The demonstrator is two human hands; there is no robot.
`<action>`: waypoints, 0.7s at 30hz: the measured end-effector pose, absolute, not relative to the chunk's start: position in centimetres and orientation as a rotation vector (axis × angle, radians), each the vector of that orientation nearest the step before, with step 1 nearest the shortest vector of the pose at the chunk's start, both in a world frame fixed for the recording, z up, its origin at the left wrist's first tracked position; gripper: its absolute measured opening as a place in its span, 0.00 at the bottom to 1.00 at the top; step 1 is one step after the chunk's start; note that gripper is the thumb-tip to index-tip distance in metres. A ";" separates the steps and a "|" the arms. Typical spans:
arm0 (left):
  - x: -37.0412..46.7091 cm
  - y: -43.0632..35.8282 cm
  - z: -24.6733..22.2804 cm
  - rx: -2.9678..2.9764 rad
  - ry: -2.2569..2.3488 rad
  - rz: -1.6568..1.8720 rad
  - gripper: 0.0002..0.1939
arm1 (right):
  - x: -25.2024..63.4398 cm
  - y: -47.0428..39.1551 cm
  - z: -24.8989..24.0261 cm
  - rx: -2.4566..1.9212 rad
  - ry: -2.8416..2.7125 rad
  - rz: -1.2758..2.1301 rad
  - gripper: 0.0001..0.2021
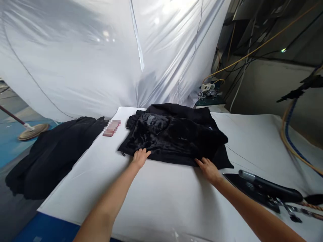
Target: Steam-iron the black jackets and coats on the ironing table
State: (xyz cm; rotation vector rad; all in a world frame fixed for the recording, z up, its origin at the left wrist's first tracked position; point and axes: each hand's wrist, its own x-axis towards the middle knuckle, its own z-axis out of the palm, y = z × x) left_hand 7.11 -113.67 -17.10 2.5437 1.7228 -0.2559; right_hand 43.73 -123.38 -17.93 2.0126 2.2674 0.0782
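A black jacket (pixel 174 137) with a shiny plush lining lies spread across the white table, its near hem running straight toward me. My left hand (pixel 140 158) is closed on that hem near the left corner, where a small zipper pull hangs. Farther right, my right hand (pixel 209 169) pinches the same hem close to the right corner. Small pale markings show on the dark cloth. An iron (pixel 262 190) with a black handle rests on the table just right of my right forearm.
The white table (pixel 156 205) carries a pixelated reddish item (pixel 111 128) at left. A heap of black garments (pixel 55 151) lies against the left edge. A white plastic curtain (pixel 101 60) hangs behind. Hoses (pixel 287 131) hang at right; a round-based stand (pixel 32 131) is at far left.
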 end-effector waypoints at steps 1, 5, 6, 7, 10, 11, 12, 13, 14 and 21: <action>6.8 -114.0 -17.1 2.480 1.733 -0.329 0.22 | 43.7 -124.5 -18.4 2.033 2.279 0.089 0.28; 8.0 -114.8 -16.7 2.482 1.545 -0.251 0.23 | 42.7 -126.1 -19.1 2.216 2.240 0.020 0.31; 8.9 -114.9 -16.7 2.534 1.417 -0.131 0.21 | 42.2 -125.9 -18.8 2.241 2.257 -0.020 0.30; 9.9 -115.0 -16.8 2.568 1.295 0.004 0.19 | 41.6 -125.6 -18.4 2.259 2.288 -0.052 0.28; 13.0 -115.4 -17.8 2.523 1.152 0.325 0.11 | 39.2 -124.3 -17.2 2.290 2.378 -0.147 0.18; 13.8 -115.5 -18.3 2.489 1.181 0.393 0.10 | 38.3 -123.9 -16.9 2.297 2.379 -0.191 0.16; 14.5 -115.5 -18.9 2.451 1.218 0.450 0.10 | 37.4 -123.6 -16.7 2.311 2.365 -0.232 0.15; 15.0 -115.4 -19.3 2.401 1.249 0.497 0.09 | 36.5 -123.3 -16.5 2.331 2.343 -0.263 0.14; 15.2 -115.2 -19.8 2.344 1.263 0.533 0.07 | 35.8 -123.0 -16.5 2.356 2.320 -0.276 0.13; 14.3 -112.6 -20.8 2.132 1.195 0.569 0.09 | 30.9 -121.5 -16.7 2.355 2.293 -0.220 0.10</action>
